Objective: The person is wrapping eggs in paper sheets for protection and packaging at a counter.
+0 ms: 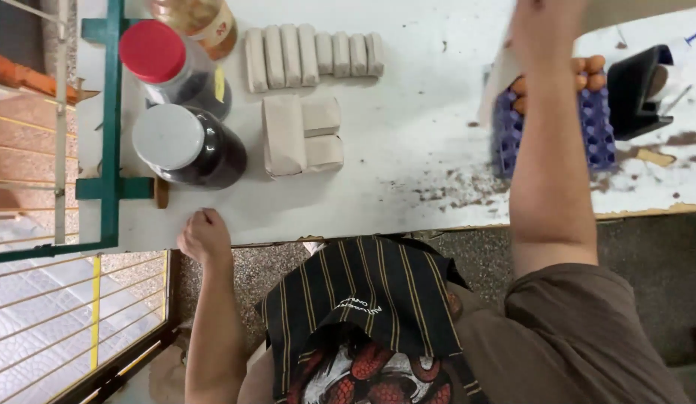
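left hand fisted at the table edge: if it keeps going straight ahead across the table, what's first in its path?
Likely the dark jar with the white lid, which stands just beyond the left hand on the white table. The paper-wrapped packets sit slightly to the right of that line. Depth is uncertain.

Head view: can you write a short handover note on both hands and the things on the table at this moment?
Left hand: closed in a fist, resting on the near table edge, holding nothing visible.
Right hand: raised over the far side, on a sheet of paper; grip unclear.
Under it: purple tray with orange pieces.
Done: wrapped packets in a row and a stack beside two jars.
Left: loose crumbs near the tray.
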